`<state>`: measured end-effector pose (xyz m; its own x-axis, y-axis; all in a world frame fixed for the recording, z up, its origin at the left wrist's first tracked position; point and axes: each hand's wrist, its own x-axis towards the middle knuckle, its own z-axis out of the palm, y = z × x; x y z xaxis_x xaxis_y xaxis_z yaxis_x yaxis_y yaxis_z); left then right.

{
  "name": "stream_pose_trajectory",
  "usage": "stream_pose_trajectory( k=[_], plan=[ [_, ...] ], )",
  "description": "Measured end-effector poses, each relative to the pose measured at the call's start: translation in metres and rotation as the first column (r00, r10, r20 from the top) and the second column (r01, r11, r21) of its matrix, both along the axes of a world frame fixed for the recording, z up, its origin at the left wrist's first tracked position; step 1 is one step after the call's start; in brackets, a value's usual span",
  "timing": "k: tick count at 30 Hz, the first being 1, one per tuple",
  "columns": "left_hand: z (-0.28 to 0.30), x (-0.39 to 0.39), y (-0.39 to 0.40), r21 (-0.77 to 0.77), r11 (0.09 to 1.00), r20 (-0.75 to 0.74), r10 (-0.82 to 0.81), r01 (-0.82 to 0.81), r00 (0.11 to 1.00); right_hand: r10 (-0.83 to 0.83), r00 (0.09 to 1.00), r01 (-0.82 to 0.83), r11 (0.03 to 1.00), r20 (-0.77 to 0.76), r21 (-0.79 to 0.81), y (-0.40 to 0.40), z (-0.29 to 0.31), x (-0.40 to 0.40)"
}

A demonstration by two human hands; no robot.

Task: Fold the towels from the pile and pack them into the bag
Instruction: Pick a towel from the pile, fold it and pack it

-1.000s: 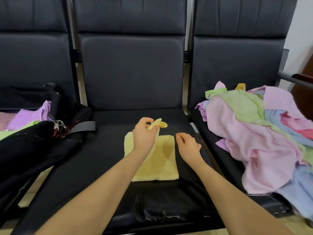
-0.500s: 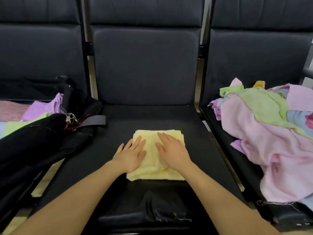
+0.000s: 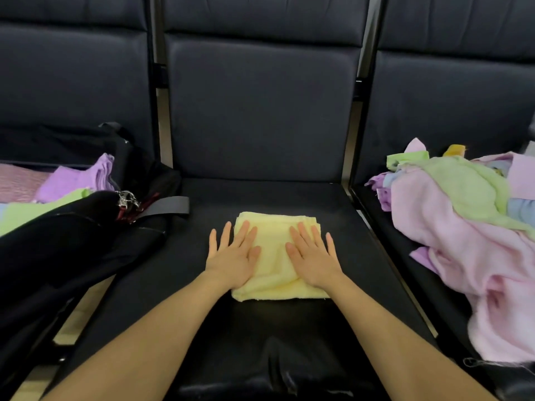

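Both hands lie flat with fingers spread and pointing away from the person. The left hand [image 3: 233, 259] presses the left side of the folded yellow towel [image 3: 275, 257], and its outer fingers touch the seat. The right hand [image 3: 314, 257] presses the right side. The towel sits in the middle of the black seat [image 3: 289, 195], nearly square. The open black bag [image 3: 72, 241] is on the left. The towel pile [image 3: 469, 233] is on the right.

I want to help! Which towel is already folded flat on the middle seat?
The yellow towel, folded square under both flat hands. The pink, green and blue ones lie crumpled in the pile.
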<state>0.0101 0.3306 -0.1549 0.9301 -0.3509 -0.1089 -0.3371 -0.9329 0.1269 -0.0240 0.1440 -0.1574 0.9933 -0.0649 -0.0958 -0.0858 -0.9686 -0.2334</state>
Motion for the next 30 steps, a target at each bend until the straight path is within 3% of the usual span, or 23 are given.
stream_pose_trajectory(
  k=[5, 9, 14, 17, 19, 21, 24, 30],
  plan=[
    [0.014, -0.018, 0.009, -0.02, 0.995, -0.032, -0.096, 0.096, 0.995, -0.008, 0.996, 0.002, 0.998, 0.094, 0.065, 0.006, 0.003, -0.008],
    [0.016, -0.038, 0.025, -0.04, 0.974, -0.116, -0.228, 0.224, 0.967, 0.139, 0.97, -0.166, 0.978, 0.201, 0.127, 0.013, 0.013, -0.025],
    [0.019, -0.052, 0.038, -0.142, 0.951, -0.061, -0.286, 0.275, 0.956, 0.192, 0.956, -0.218, 0.971, 0.223, 0.099, 0.011, 0.021, -0.043],
    [0.021, -0.059, 0.043, -0.285, 0.923, -0.067, -0.289, 0.259, 0.955, 0.148, 0.918, -0.167, 0.986, 0.369, 0.018, 0.002, 0.025, -0.051],
    [0.023, -0.06, 0.044, -0.286, 0.916, -0.037, -0.306, 0.283, 0.951, 0.176, 0.879, -0.168, 0.984, 0.443, -0.057, -0.005, 0.028, -0.057],
    [0.025, -0.061, 0.043, -0.263, 0.915, -0.011, -0.322, 0.308, 0.947, 0.224, 0.884, -0.216, 0.974, 0.411, -0.066, -0.011, 0.028, -0.063],
    [0.024, -0.063, 0.04, -0.196, 0.931, 0.007, -0.314, 0.309, 0.95, 0.269, 0.917, -0.306, 0.948, 0.293, 0.087, -0.018, 0.025, -0.072],
    [0.019, -0.064, 0.031, -0.147, 0.964, 0.003, -0.223, 0.221, 0.975, 0.223, 0.954, -0.237, 0.97, 0.199, 0.048, -0.025, 0.027, -0.086]
  ],
)
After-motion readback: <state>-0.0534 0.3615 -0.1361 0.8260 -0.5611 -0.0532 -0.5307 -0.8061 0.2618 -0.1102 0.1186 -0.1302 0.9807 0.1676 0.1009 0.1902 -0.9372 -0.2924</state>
